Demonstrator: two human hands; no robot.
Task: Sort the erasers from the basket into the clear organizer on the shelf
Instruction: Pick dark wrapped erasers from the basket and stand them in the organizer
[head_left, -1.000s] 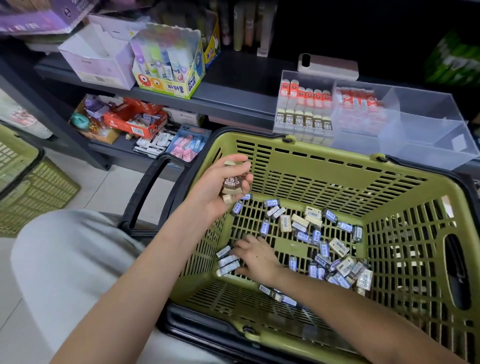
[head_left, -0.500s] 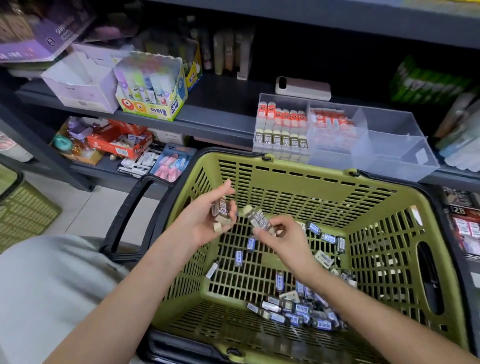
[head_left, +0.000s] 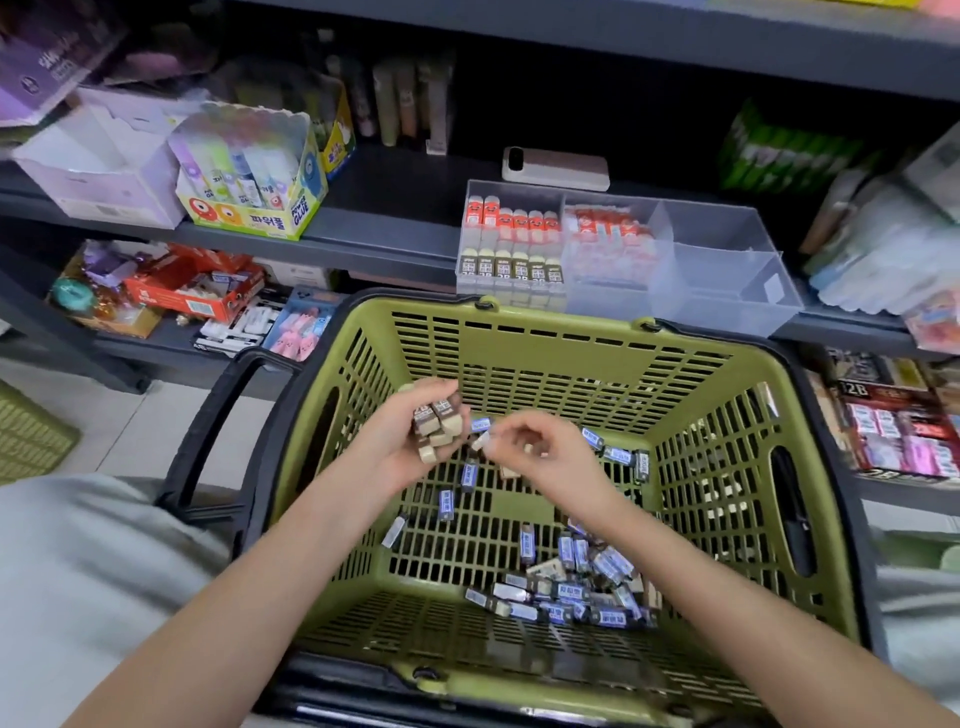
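Fingers of the left hand are curled round a clutch of brown erasers, centre frame; a single eraser looks pinched by the right hand. Two organizer compartments on the shelf, upper right, are filled, the rest bare. Plenty of loose erasers are left in the basket: well short of done.

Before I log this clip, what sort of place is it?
Probably a stationery shop: a green shopping basket before shelves holding a glue-stick display box and a clear organizer of erasers.
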